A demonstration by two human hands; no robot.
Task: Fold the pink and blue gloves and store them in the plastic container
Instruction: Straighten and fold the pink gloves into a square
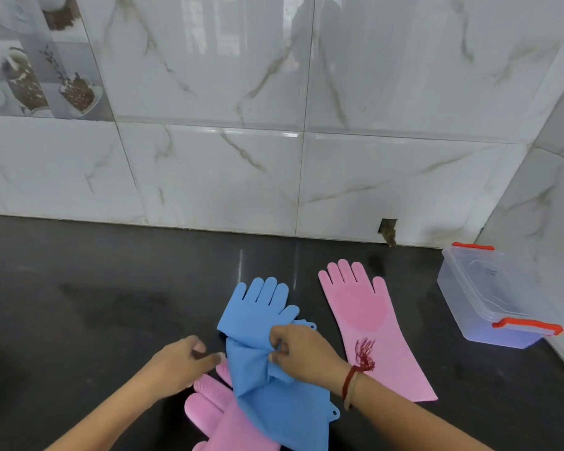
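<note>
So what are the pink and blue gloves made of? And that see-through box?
The blue glove looks like soft silicone or rubber: it is matte, and it bunches where the right hand pinches it. The pink glove lying flat seems the same, with tiny bumpy bristles on its palm. The box looks like clear hard plastic, shiny, with orange clips.

A blue glove is bunched over a pink glove; a second pink glove is laid flat beside it; the lidded plastic container is set apart.
</note>
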